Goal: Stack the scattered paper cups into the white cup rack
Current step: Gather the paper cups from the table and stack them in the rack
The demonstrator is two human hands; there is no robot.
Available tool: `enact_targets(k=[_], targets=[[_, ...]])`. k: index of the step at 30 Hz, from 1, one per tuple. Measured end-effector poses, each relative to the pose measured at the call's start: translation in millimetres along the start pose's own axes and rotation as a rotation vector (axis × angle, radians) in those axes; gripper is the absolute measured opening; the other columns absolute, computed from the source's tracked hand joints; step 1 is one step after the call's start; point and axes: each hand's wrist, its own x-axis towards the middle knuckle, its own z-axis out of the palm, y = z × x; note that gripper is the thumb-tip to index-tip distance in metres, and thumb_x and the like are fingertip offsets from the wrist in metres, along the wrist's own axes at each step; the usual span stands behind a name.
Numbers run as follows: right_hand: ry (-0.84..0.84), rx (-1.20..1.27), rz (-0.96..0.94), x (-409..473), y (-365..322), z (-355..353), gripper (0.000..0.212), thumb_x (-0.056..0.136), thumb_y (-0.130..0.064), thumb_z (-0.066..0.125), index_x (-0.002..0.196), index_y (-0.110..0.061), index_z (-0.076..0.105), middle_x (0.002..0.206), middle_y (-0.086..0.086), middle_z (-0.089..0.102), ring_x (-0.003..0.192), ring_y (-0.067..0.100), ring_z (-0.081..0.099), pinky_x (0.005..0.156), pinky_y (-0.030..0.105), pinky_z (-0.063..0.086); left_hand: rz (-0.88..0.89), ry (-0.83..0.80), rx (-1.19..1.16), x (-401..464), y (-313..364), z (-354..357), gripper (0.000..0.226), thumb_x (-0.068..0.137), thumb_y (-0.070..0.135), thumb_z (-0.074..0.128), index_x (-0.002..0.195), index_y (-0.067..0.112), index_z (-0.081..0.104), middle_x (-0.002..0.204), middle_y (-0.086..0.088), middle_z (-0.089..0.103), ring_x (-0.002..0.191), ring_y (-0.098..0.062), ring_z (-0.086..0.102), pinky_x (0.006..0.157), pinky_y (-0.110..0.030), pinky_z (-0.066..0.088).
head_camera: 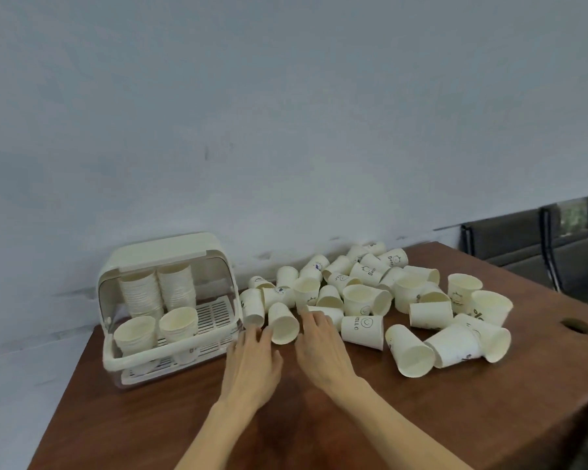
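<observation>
The white cup rack (116, 362) stands at the table's left with its lid raised. Inside it are several stacks of paper cups (157, 293). Scattered paper cups (404, 293) lie on their sides or stand across the middle and right of the table. One cup (284, 323) lies on its side, mouth toward me, between my hands. My left hand (252, 364) reaches toward its left side, fingers loosely extended and close to the rim. My right hand (323, 347) is just right of it, fingers relaxed over the table, holding nothing.
The brown wooden table (319, 425) has a round cable hole (577, 325) near its right edge. A grey wall runs right behind the rack and cups. Dark chairs (540, 245) stand beyond the table's far right corner.
</observation>
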Motion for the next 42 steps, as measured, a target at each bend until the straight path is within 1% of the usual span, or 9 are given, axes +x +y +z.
enact_targets(k=[5, 11, 16, 21, 27, 33, 36, 39, 42], targets=[[0.045, -0.006, 0.109, -10, 37, -25, 0.048, 0.09, -0.01, 0.044, 0.138, -0.011, 0.04, 0.127, 0.009, 0.048, 0.116, 0.028, 0.044, 0.099, 0.035, 0.036, 0.092, -0.013, -0.028, 10, 38, 11, 0.04, 0.09, 0.034, 0.048, 0.128, 0.021, 0.049, 0.127, -0.001, 0.048, 0.117, -0.022, 0.048, 0.1, -0.036, 0.037], [0.079, -0.058, 0.247, -23, 87, -60, 0.045, 0.092, -0.013, 0.045, 0.137, -0.013, 0.04, 0.129, 0.007, 0.047, 0.117, 0.026, 0.043, 0.096, 0.034, 0.038, 0.18, -0.082, -0.083, 16, 85, 20, 0.041, 0.094, 0.034, 0.043, 0.133, 0.021, 0.046, 0.126, -0.001, 0.045, 0.111, -0.022, 0.049, 0.093, -0.033, 0.04], [0.146, -0.082, 0.355, -35, 128, -87, 0.044, 0.091, -0.011, 0.043, 0.135, -0.008, 0.044, 0.122, 0.01, 0.05, 0.115, 0.028, 0.046, 0.096, 0.036, 0.039, 0.297, -0.137, -0.106, 17, 125, 30, 0.041, 0.095, 0.032, 0.041, 0.135, 0.022, 0.045, 0.127, 0.0, 0.044, 0.112, -0.021, 0.047, 0.096, -0.031, 0.038], [0.25, -0.129, 0.571, -43, 165, -108, 0.027, 0.088, -0.008, 0.043, 0.113, -0.005, 0.054, 0.104, 0.011, 0.057, 0.1, 0.029, 0.052, 0.081, 0.038, 0.042, 0.388, -0.273, -0.145, 13, 155, 45, 0.037, 0.095, 0.031, 0.04, 0.131, 0.025, 0.046, 0.125, 0.001, 0.043, 0.1, -0.023, 0.053, 0.088, -0.037, 0.046], [0.141, -0.175, 0.749, -43, 200, -111, 0.01, 0.091, -0.013, 0.043, 0.097, -0.009, 0.048, 0.1, 0.01, 0.063, 0.093, 0.03, 0.059, 0.071, 0.036, 0.043, 0.461, -0.332, -0.098, 16, 172, 54, 0.039, 0.097, 0.025, 0.038, 0.136, 0.027, 0.042, 0.123, 0.0, 0.043, 0.104, -0.021, 0.05, 0.087, -0.034, 0.044], [0.111, -0.101, 0.807, -40, 212, -106, 0.016, 0.093, -0.016, 0.041, 0.104, -0.007, 0.049, 0.104, 0.01, 0.061, 0.097, 0.031, 0.059, 0.07, 0.033, 0.037, 0.517, -0.364, -0.014, 20, 179, 58, 0.038, 0.097, 0.02, 0.037, 0.133, 0.028, 0.044, 0.122, -0.003, 0.043, 0.101, -0.023, 0.048, 0.08, -0.033, 0.043], [0.108, -0.074, 0.808, -40, 212, -106, 0.018, 0.092, -0.017, 0.043, 0.105, -0.005, 0.048, 0.102, 0.01, 0.058, 0.095, 0.031, 0.057, 0.07, 0.033, 0.036, 0.549, -0.348, 0.058, 18, 183, 59, 0.037, 0.097, 0.017, 0.037, 0.133, 0.025, 0.041, 0.121, -0.004, 0.043, 0.102, -0.023, 0.046, 0.074, -0.029, 0.034], [0.091, -0.012, 0.808, -40, 213, -106, 0.013, 0.09, -0.016, 0.045, 0.099, -0.007, 0.045, 0.091, 0.005, 0.049, 0.084, 0.027, 0.048, 0.068, 0.033, 0.036, 0.553, -0.33, 0.094, 17, 184, 66, 0.038, 0.094, 0.013, 0.039, 0.131, 0.022, 0.039, 0.119, -0.004, 0.044, 0.104, -0.023, 0.045, 0.072, -0.029, 0.029], [0.093, 0.054, 0.786, -40, 215, -106, 0.006, 0.089, -0.015, 0.043, 0.091, -0.01, 0.041, 0.088, 0.005, 0.049, 0.083, 0.027, 0.047, 0.067, 0.033, 0.036, 0.526, -0.338, 0.136, 20, 186, 70, 0.037, 0.093, 0.011, 0.042, 0.129, 0.018, 0.041, 0.12, -0.003, 0.046, 0.108, -0.023, 0.045, 0.072, -0.03, 0.03]])
